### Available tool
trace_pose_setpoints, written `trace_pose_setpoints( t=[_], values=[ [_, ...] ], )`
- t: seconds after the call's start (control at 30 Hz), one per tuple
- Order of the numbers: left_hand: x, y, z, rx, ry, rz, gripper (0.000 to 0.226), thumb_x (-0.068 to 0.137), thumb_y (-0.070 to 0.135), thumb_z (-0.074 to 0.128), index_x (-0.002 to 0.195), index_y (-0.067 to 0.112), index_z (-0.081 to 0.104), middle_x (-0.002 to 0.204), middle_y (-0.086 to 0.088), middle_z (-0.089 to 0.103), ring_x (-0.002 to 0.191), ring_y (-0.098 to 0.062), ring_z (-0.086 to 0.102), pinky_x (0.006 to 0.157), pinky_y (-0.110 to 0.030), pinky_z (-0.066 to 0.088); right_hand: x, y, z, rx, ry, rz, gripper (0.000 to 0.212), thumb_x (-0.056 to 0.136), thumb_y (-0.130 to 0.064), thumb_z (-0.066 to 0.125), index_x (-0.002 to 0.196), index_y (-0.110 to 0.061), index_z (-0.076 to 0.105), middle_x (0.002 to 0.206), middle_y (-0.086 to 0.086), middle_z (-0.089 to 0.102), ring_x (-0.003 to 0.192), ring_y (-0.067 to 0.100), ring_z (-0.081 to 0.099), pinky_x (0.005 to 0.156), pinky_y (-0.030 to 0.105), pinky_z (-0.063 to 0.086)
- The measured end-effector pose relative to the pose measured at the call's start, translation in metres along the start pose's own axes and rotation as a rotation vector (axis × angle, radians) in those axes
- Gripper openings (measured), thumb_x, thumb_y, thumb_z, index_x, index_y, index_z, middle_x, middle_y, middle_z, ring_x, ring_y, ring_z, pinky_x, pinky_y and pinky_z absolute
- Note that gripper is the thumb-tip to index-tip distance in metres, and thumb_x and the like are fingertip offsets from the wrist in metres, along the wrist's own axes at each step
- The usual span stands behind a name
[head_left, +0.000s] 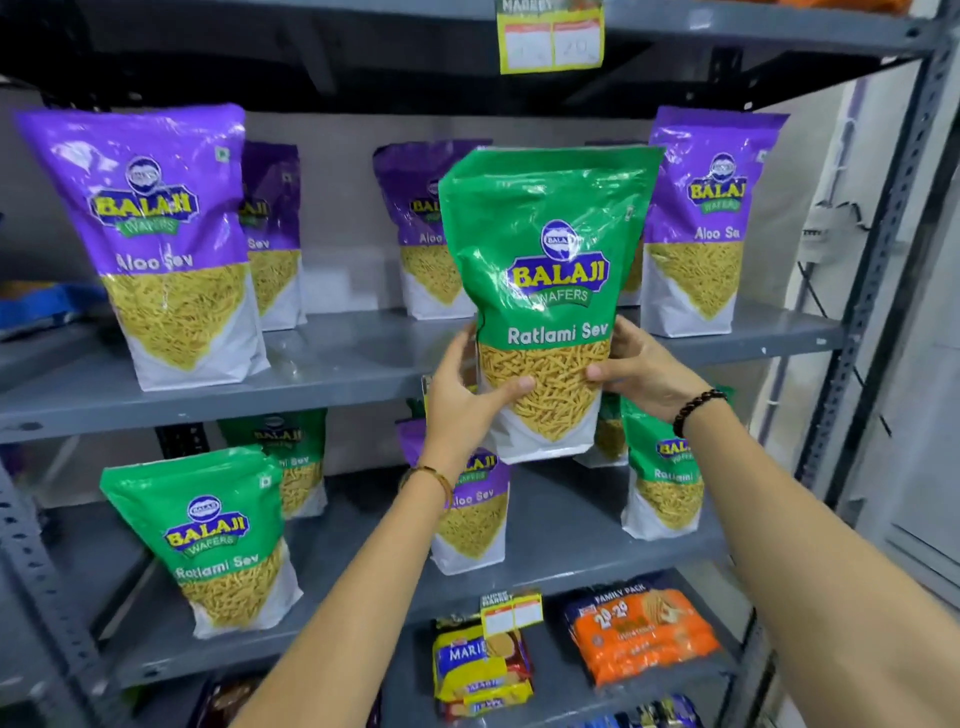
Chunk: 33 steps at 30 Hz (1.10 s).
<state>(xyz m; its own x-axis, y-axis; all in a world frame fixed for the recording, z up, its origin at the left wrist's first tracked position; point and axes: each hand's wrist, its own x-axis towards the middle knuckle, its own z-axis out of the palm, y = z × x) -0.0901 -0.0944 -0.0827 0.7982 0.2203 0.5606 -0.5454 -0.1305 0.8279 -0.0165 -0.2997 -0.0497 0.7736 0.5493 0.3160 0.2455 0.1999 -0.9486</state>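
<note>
A grey metal shelf (358, 364) is filling my view, and I am watching two hands holding a green snack bag (545, 249) upright in the air just in front of that shelf's front edge, its bottom hanging slightly below the edge. The left hand (462, 400) is gripping the bag's lower left side, thumb pressing across the front, while the right hand (641, 371) is clasping the lower right side likewise. Purple bags (156, 228) are standing on the shelf, and other green bags (208, 540) are standing below it.
</note>
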Motion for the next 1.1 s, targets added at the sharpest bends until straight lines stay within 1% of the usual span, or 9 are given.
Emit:
trace_pose_setpoints(
  t=[0.17,0.27,0.4,0.5,0.63,0.73,0.93,1.0,1.1],
  values=[
    [-0.038,-0.053,0.029,0.032,-0.043,-0.165,0.088,0.048,0.046,0.085,0.126,0.040,0.045,0.136,0.002,0.053,0.125,-0.017,0.050,0.104,-0.048,0.044,-0.035,0.052,-0.031,0.001,0.037,0.174,0.094,0.039,-0.015,0.090,0.125,-0.016,0.050,0.115,0.006,0.065,0.100,0.023,0.065,0.080,0.035,0.057],
    [-0.054,-0.091,0.045,0.044,-0.069,-0.279,0.093,0.043,0.049,0.086,0.125,0.042,0.044,0.135,0.001,0.053,0.124,-0.018,0.050,0.103,-0.050,0.044,-0.054,0.085,-0.043,0.000,0.116,0.261,0.069,0.062,0.007,0.074,0.124,-0.014,0.051,0.112,0.005,0.064,0.101,0.025,0.062,0.075,0.029,0.057],
    [-0.070,-0.129,0.066,0.071,-0.084,-0.403,0.080,0.049,0.024,0.087,0.115,0.037,0.046,0.125,0.000,0.057,0.118,-0.019,0.053,0.103,-0.047,0.044,-0.071,0.127,-0.054,-0.042,0.197,0.376,0.053,0.069,0.019,0.062,0.112,-0.012,0.053,0.116,0.013,0.060,0.104,0.025,0.060,0.070,0.025,0.057],
    [-0.074,-0.155,0.078,0.080,-0.104,-0.492,0.071,0.058,0.000,0.081,0.112,0.026,0.044,0.112,0.002,0.059,0.111,-0.019,0.056,0.099,-0.041,0.047,-0.073,0.155,-0.066,-0.058,0.259,0.443,0.049,0.071,0.017,0.062,0.105,-0.017,0.053,0.101,-0.002,0.063,0.100,0.021,0.058,0.068,0.020,0.054],
    [-0.068,-0.188,0.087,0.146,-0.083,-0.553,0.073,0.055,-0.002,0.081,0.114,0.024,0.047,0.116,-0.004,0.062,0.112,-0.022,0.058,0.098,-0.047,0.049,-0.062,0.193,-0.081,-0.080,0.317,0.470,0.048,0.069,0.014,0.065,0.107,-0.014,0.059,0.102,-0.003,0.066,0.096,0.012,0.061,0.080,0.028,0.055],
    [-0.056,-0.204,0.092,0.186,-0.060,-0.562,0.074,0.055,-0.007,0.079,0.119,0.013,0.046,0.113,-0.001,0.060,0.107,-0.017,0.056,0.097,-0.045,0.049,-0.049,0.209,-0.083,-0.082,0.360,0.438,0.056,0.068,0.016,0.066,0.119,-0.004,0.056,0.117,0.013,0.063,0.103,0.023,0.061,0.091,0.038,0.051],
    [-0.034,-0.223,0.091,0.241,-0.064,-0.573,0.075,0.059,-0.008,0.077,0.122,0.012,0.041,0.121,-0.005,0.058,0.112,-0.019,0.052,0.098,-0.037,0.046,-0.025,0.231,-0.079,-0.124,0.377,0.374,0.057,0.070,0.018,0.061,0.123,-0.002,0.052,0.122,0.012,0.060,0.103,0.018,0.058,0.071,0.011,0.053],
    [-0.032,-0.230,0.090,0.273,-0.059,-0.576,0.076,0.059,-0.007,0.077,0.123,0.012,0.040,0.125,-0.010,0.058,0.115,-0.023,0.053,0.100,-0.040,0.046,-0.021,0.237,-0.076,-0.120,0.400,0.372,0.057,0.072,0.019,0.059,0.125,-0.001,0.049,0.124,0.011,0.058,0.106,0.020,0.056,0.078,0.015,0.054],
    [-0.034,-0.240,0.086,0.319,-0.050,-0.599,0.076,0.061,-0.004,0.078,0.124,0.012,0.039,0.126,-0.013,0.058,0.117,-0.027,0.053,0.101,-0.046,0.046,-0.020,0.248,-0.074,-0.119,0.480,0.381,0.059,0.076,0.017,0.056,0.131,0.000,0.045,0.134,0.016,0.052,0.118,0.024,0.051,0.102,0.039,0.044]
  ],
)
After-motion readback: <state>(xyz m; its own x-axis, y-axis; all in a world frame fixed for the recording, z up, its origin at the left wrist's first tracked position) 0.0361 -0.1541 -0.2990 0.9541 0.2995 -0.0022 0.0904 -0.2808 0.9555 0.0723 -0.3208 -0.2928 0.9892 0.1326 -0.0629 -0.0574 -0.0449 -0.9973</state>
